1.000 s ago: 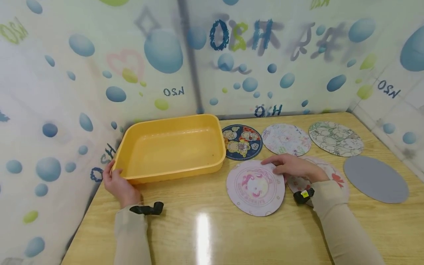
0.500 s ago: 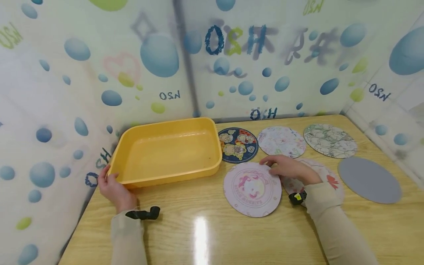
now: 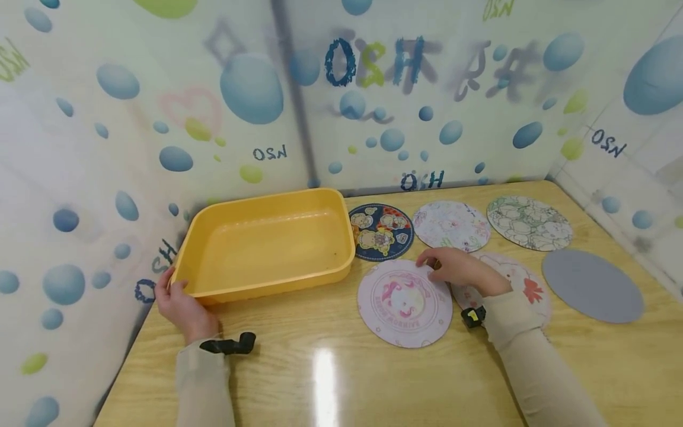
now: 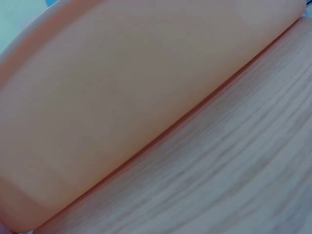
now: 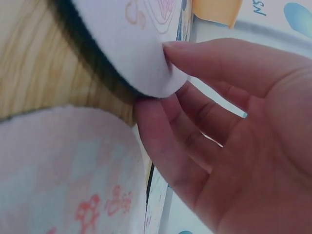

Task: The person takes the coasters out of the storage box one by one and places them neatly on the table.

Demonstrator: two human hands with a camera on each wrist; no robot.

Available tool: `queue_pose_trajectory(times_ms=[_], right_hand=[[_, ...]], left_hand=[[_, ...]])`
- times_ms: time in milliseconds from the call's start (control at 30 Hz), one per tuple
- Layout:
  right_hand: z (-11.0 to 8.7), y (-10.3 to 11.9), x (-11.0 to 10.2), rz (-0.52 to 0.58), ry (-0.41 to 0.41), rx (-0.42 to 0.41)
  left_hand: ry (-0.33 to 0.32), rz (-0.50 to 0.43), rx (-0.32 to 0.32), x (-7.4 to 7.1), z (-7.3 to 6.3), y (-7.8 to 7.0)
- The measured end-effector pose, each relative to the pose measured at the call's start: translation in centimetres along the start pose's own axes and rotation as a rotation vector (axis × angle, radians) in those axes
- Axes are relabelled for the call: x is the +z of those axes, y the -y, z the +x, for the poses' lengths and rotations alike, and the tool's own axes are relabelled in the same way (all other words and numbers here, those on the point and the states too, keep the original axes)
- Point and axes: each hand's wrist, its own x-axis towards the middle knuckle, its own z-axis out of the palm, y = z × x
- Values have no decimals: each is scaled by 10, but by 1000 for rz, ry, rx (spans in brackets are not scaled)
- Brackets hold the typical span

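Note:
A yellow rectangular tray [image 3: 267, 252] stands at the back left of the table. My left hand [image 3: 184, 305] grips its front left corner. In the left wrist view the tray's outer wall [image 4: 122, 83] fills the upper part, and the hand is almost out of sight. My right hand [image 3: 461, 271] pinches the upper right edge of a pink round mat [image 3: 402, 305] with a cartoon pony face. In the right wrist view the thumb presses on the face of the mat [image 5: 141, 53] and the fingers sit at its underside. Its edge is slightly off the wood.
Under my right forearm lies another round mat [image 3: 525, 290] with a red bow. Behind are a dark blue mat [image 3: 381, 231] partly beside the tray, a pale floral mat [image 3: 453, 225] and a green-patterned mat [image 3: 528, 222]. A plain grey mat [image 3: 592, 284] lies far right. Patterned walls enclose the table.
The head view has shifted a little, so everything sits slightly further left. Both hands keep nearly the same places on the tray and the pink mat.

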Motion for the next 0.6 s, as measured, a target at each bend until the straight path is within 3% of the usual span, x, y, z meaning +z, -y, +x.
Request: queue_pose_trajectory(times_ms=[267, 600], right_hand=[[0, 3, -3, -11, 20, 28], [0, 7, -2, -5, 33, 29]], left_hand=[[-1, -52, 5, 2, -1, -3], [4, -6, -2, -1, -2, -6]])
